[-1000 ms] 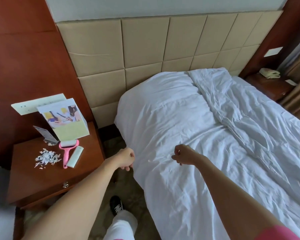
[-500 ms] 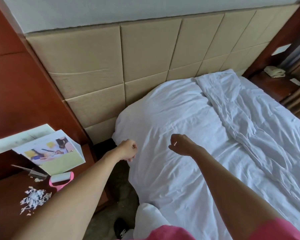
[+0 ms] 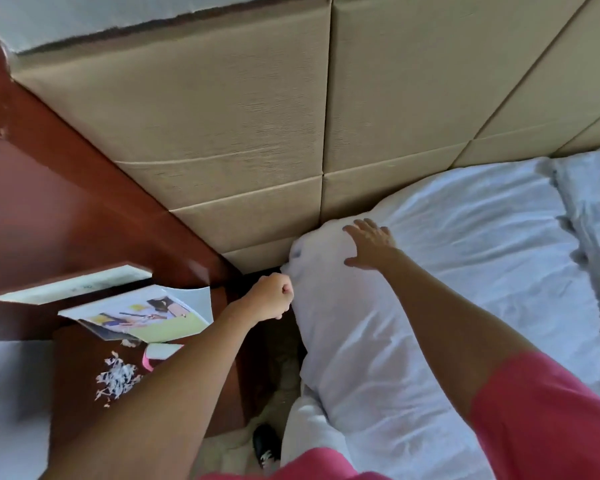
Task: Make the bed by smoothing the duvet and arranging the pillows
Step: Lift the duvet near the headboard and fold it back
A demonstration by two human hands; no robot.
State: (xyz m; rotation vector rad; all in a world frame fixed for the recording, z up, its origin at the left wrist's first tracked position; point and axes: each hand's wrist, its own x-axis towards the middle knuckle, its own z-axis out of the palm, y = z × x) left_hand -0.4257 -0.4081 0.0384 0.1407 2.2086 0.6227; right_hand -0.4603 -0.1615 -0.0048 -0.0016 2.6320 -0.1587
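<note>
On the bed's near left corner by the headboard [image 3: 257, 140], the left hand [image 3: 269, 297] sits at the side edge with its fingers curled tight, apparently pinching the white duvet [image 3: 413, 306] there, though the pinch itself is hidden. Just beyond, the right hand [image 3: 369, 245] lies flat with fingers spread on the bulging corner, gripping nothing. The duvet's long axis runs away from that corner along the bed, so I judge the next smoothing stroke goes rightward; no container shows, and no pillow lies uncovered.

left hand [image 3: 272, 298] fisted, right hand [image 3: 370, 247] splayed flat
</note>
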